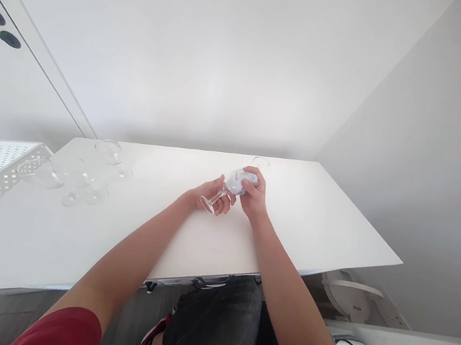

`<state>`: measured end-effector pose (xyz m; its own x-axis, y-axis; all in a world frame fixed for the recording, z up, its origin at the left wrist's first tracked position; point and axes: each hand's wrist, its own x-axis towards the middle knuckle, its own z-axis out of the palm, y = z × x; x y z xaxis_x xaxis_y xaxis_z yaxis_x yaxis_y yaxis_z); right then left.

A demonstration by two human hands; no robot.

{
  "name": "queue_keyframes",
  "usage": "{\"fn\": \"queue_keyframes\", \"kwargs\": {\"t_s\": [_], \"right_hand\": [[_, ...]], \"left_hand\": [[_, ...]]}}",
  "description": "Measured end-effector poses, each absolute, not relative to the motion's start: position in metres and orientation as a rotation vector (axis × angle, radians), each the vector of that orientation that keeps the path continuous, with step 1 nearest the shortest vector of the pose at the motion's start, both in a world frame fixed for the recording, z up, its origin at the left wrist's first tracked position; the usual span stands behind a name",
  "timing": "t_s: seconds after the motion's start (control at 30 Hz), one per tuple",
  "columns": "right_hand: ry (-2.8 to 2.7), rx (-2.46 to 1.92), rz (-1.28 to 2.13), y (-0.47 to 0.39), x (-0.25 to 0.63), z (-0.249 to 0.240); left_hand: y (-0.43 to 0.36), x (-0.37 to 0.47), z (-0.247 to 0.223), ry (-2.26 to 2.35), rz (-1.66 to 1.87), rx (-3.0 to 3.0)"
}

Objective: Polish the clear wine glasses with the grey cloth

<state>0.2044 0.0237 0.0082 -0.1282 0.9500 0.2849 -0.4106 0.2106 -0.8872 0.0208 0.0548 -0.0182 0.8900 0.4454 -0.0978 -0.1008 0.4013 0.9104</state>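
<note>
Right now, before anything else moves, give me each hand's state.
Left hand: partly curled, supporting the stemmed glass near its stem.
Right hand: closed on the white cloth at the glass's bowl.

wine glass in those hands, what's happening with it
A person holds the wine glass tilted above the white table, its foot toward the left. The left hand supports it near the stem; the right hand holds what looks like a white cloth at the bowl. More stemmed glasses stand on the left.
</note>
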Motion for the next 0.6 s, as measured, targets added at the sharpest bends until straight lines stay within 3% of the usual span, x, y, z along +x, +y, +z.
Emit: {"fn": "queue_keyframes", "kwargs": {"t_s": [0.37,0.6], "right_hand": [[-1.04,-0.655,1.181,0.02,0.204,0.024],[-0.935,-0.55,1.054,0.028,0.205,0.019]], "left_hand": [[0.041,0.022,0.0,0.303,0.513,1.21],[0.041,0.022,0.0,0.279,0.831,1.115]]}}
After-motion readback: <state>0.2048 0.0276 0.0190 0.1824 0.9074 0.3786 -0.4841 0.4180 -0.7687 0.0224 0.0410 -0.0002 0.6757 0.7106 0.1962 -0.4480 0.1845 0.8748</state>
